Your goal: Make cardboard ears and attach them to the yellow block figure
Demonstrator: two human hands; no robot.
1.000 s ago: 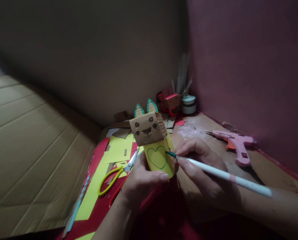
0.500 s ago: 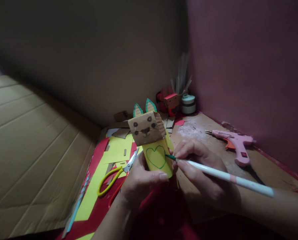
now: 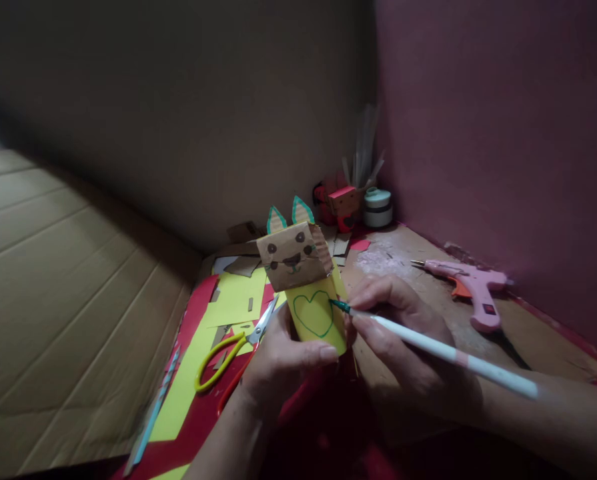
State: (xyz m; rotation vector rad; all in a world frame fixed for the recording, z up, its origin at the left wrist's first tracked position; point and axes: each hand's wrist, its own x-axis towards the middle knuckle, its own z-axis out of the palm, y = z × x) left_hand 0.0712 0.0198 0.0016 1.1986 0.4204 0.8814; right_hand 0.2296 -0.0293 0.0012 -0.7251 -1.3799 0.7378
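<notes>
Upright in my left hand is a cardboard animal figure with a drawn face, two green-edged ears and a yellow body. My thumb lies across the body's lower front. A green heart outline is drawn on the yellow paper. My right hand pinches a white marker, whose green tip touches the heart's upper right edge.
Yellow-handled scissors lie left of the figure on yellow paper. A pink glue gun rests at the right. Behind stand a small red-topped figure and a lidded jar. A striped pencil lies at the left.
The marker tip has moved slightly up along the heart's right edge, and the marker's back end has shifted a little left. My left hand and the figure have hardly moved.
</notes>
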